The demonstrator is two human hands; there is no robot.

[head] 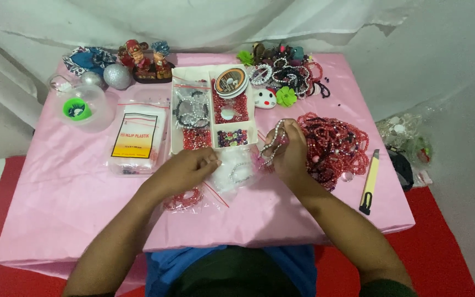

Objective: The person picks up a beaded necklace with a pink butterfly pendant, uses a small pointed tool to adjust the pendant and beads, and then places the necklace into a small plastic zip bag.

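My right hand is closed around a strand of silver and pink beads that loops up over its fingers. My left hand pinches something small between fingertips, near a clear zip bag holding a beaded bracelet. A second small bag with red beads lies under my left wrist. Just beyond both hands stands a white divided tray with red beads, dark beads, bracelets and a spool of cord. All this rests on a pink tablecloth.
A heap of red bead strands lies right of my right hand. A yellow utility knife sits near the right edge. A pack of plastic zip bags, a clear container, figurines and bracelets fill the back.
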